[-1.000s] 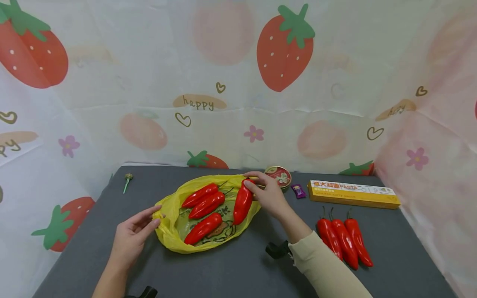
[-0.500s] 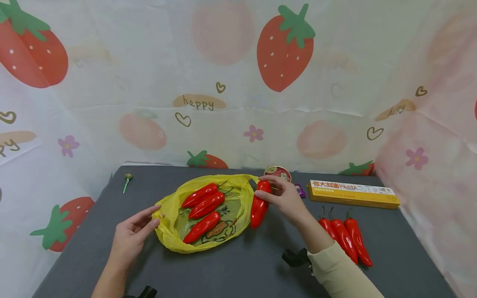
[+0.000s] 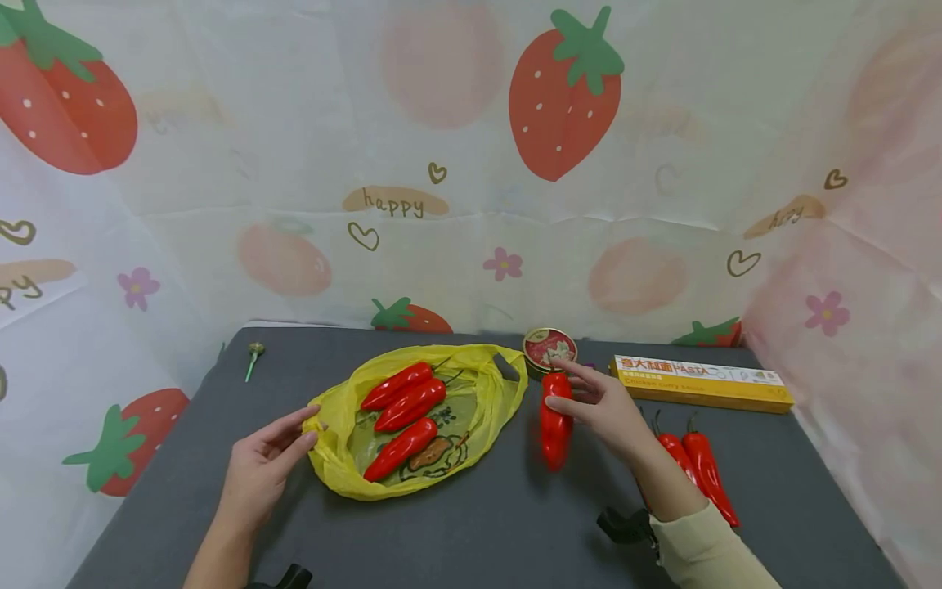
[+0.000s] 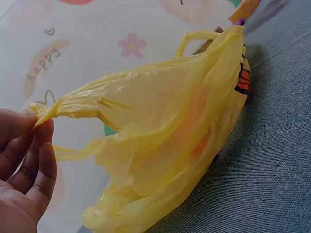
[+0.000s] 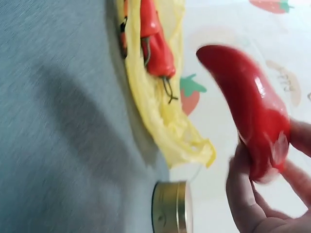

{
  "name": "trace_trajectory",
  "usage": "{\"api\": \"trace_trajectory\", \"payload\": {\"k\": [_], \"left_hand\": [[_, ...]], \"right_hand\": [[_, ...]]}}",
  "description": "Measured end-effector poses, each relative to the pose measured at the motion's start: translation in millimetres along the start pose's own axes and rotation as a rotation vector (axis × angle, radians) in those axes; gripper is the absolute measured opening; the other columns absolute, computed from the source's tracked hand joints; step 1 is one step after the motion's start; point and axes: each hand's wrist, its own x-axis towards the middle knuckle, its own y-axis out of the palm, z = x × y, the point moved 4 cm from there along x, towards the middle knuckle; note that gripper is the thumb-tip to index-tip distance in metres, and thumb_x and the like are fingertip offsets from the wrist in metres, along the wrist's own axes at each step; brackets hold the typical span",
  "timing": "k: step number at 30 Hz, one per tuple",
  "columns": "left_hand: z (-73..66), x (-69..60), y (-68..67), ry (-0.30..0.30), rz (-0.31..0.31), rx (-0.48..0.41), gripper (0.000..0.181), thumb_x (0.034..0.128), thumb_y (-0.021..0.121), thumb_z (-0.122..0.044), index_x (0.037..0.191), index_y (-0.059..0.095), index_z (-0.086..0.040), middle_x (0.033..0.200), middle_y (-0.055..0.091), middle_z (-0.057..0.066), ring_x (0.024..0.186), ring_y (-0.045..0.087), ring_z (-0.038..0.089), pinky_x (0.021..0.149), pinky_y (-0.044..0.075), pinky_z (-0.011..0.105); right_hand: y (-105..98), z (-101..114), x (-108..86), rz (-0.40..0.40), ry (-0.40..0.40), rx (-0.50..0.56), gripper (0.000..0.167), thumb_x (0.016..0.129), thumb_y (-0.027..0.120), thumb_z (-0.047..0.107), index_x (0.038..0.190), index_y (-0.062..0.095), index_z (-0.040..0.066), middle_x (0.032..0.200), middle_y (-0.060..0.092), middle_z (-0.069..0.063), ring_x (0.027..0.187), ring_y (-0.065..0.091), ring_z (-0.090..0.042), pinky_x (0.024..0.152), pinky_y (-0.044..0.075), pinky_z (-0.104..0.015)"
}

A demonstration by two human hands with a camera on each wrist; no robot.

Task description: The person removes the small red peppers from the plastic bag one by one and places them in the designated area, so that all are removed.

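Pinched in the fingers of my left hand [image 3: 257, 466] is the left rim of a yellow plastic bag [image 3: 334, 466], which lies spread open; the left wrist view shows its gathered edge between thumb and fingers. Inside the bag lie a red chili pepper [image 3: 401, 450] and two more peppers behind it. My right hand [image 3: 607, 409] grips another red chili pepper [image 3: 556, 429] near its stem end, tip down, over the table right of the bag. In the right wrist view that held pepper [image 5: 255, 104] stands apart from the bag [image 5: 146, 111].
A round tin [image 3: 543, 348] stands behind the right hand. Farther right are a yellow pasta box [image 3: 699, 384] and more red peppers [image 3: 706, 470], partly hidden by the right arm. A small green-stemmed item [image 3: 253, 360] lies at the back left of the grey table [image 3: 441, 548].
My right hand has lifted the pepper out of the bag and carried it to the right, past the rim. My left hand has stayed on the bag's edge.
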Motion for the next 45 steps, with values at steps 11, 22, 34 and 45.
{"api": "trace_trajectory", "payload": {"k": [11,22,34,45], "left_hand": [[0.1,0.4,1.2,-0.004,0.006,-0.003,0.041,0.099,0.066,-0.019,0.134,0.062,0.001,0.119,0.073,-0.005,0.093,0.066,0.004,0.081,0.056,0.016],[-0.4,0.0,1.1,-0.003,0.011,-0.001,0.041,0.0991,0.066,-0.018,0.135,0.062,0.003,0.119,0.072,-0.007,0.093,0.066,0.004,0.081,0.056,0.015],[-0.7,-0.9,1.5,-0.01,0.011,0.028,0.041,0.0989,0.066,-0.022,0.134,0.064,-0.002,0.121,0.071,-0.005,0.092,0.065,0.005,0.081,0.056,0.016],[-0.7,-1.0,1.1,-0.027,0.012,0.041,0.041,0.0983,0.067,-0.024,0.135,0.064,-0.004,0.122,0.071,-0.004,0.093,0.064,0.005,0.081,0.056,0.015]], "right_hand": [[-28.2,-26.2,-20.1,-0.028,0.09,-0.092,0.064,0.087,0.078,0.045,0.143,0.056,0.022,0.137,0.061,-0.016,0.122,0.06,-0.034,0.091,0.058,-0.044],[-44.5,-41.9,-36.1,-0.047,0.042,-0.317,0.061,0.092,0.071,0.048,0.143,0.057,0.019,0.136,0.062,-0.018,0.119,0.062,-0.037,0.097,0.054,-0.054],[-45.2,-56.8,-43.8,-0.086,-0.019,-0.581,0.047,0.091,0.076,0.036,0.131,0.063,0.016,0.115,0.071,-0.012,0.095,0.063,-0.023,0.083,0.056,-0.046],[-44.7,-55.4,-47.5,-0.122,-0.053,-0.721,0.039,0.089,0.078,0.028,0.122,0.069,0.009,0.125,0.061,-0.023,0.11,0.058,-0.041,0.088,0.054,-0.058]]}}
